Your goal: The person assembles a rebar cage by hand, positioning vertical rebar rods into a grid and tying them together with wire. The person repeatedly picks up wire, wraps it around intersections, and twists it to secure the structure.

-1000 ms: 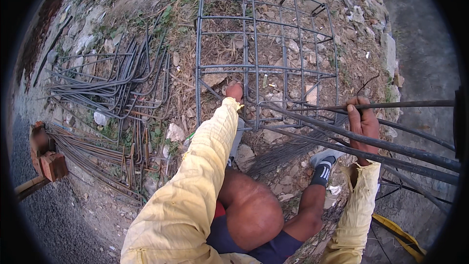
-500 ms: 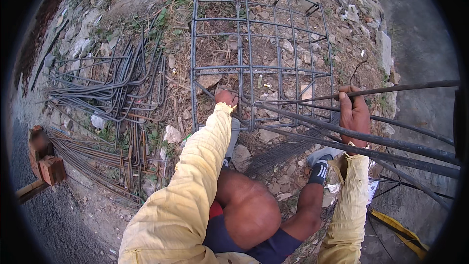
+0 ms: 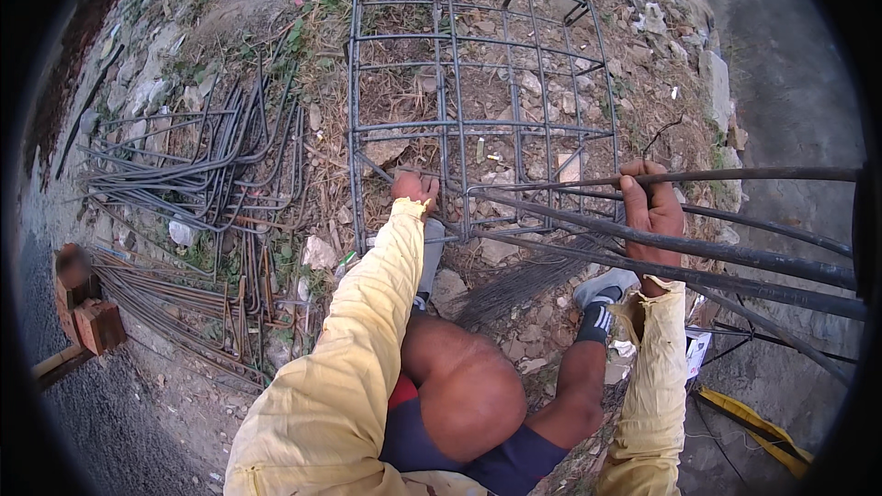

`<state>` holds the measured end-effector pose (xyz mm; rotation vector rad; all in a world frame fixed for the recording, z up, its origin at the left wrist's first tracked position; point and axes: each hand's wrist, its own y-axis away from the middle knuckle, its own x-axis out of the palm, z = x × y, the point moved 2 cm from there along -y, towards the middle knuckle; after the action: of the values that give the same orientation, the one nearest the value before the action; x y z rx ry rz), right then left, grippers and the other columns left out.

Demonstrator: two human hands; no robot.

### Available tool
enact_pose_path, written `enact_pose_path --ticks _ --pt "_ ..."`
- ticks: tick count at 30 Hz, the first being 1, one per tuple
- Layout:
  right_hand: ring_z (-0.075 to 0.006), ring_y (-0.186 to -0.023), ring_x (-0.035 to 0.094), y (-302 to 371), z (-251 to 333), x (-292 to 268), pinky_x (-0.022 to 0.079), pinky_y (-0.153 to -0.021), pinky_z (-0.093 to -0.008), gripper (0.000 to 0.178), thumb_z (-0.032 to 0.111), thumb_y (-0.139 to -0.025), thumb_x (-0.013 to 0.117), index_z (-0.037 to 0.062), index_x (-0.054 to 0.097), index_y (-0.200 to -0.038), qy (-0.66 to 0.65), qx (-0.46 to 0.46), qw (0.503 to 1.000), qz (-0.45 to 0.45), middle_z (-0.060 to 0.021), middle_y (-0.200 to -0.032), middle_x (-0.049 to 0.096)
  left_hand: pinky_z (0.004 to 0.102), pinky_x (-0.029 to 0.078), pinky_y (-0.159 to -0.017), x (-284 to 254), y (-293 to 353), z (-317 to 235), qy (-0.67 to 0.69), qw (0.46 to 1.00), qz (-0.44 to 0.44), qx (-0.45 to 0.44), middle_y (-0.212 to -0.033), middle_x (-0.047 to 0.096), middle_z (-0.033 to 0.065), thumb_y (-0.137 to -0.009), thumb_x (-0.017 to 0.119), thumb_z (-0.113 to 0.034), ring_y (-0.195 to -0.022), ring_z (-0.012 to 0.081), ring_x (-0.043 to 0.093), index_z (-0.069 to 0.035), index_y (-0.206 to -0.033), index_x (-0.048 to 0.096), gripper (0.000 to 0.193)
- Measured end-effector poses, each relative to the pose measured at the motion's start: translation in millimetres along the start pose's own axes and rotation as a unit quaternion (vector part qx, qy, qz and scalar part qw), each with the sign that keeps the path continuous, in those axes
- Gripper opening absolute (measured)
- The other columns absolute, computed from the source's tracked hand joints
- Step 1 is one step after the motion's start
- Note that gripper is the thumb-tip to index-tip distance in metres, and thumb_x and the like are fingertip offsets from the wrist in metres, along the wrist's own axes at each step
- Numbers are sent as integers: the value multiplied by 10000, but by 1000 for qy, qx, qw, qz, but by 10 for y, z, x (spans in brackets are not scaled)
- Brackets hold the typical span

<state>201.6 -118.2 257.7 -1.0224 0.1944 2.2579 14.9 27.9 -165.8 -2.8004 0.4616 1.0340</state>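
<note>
Left hand (image 3: 415, 189) grips rebar cage (image 3: 478, 101); rocky weedy ground (image 3: 230, 28) beneath.

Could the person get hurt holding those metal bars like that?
Maybe. Both hands are bare: the left hand grips the rebar cage and the right hand grips a long bar, so rough steel might scrape skin. The ground is loose stones, so a foot could slip.

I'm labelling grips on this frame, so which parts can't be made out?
- Head view: left hand fingertips curl behind the rebar cage bottom bar; contact hidden.
- Right hand palm is hidden behind its own fingers on the long rebar.
- The long bars run out of frame at the right edge.
</note>
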Motion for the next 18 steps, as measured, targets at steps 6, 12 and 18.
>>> enact_pose_path --ticks 6,12,18 --pt "-66 -705 476 75 31 -11 417 -632 -239 128 128 -966 577 41 617 -1052 6 -32 999 23 10 -799 574 373 498 -911 -151 -21 -253 0 987 133 -91 -1000 690 207 -766 718 -274 -1056 346 631 55 -937 691 372" --pt "-109 -799 510 24 -239 48 446 -743 -276 152 137 -979 550 22 602 -1064 -39 -27 998 -40 -33 -868 599 344 532 -812 -80 -40 195 33 996 36 -80 -923 697 184 -742 753 -246 -915 325 676 69 -915 686 366" --pt "-85 -754 498 56 -29 105 445 -700 -255 151 151 -981 559 35 610 -1063 -28 -9 999 -15 -12 -836 596 457 500 -716 -155 24 12 22 997 60 -32 -780 624 162 -693 749 -340 -767 396 591 -48 -771 665 314"
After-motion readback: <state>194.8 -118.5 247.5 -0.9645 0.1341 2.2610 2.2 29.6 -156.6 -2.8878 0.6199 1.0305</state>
